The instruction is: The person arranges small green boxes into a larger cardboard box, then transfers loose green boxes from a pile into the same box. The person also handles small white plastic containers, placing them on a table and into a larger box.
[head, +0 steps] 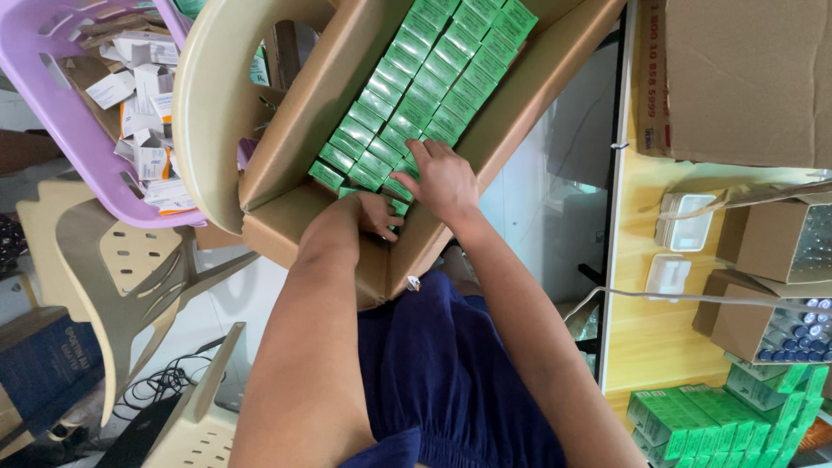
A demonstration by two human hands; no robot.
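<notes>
Both forearms reach from my lap into the tilted cardboard carton (pixel 299 139); right hand (pixel 444 179) fingers spread flat on the green boxes (pixel 416 95) inside it, left hand (pixel 374 215) fingers curled around one near its lower edge.

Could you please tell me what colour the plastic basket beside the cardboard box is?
The basket is lilac purple, seen in the head view.

hands: left (pixel 374 215), right (pixel 444 178) | on green boxes (pixel 416 87) | in carton (pixel 299 139)
</notes>
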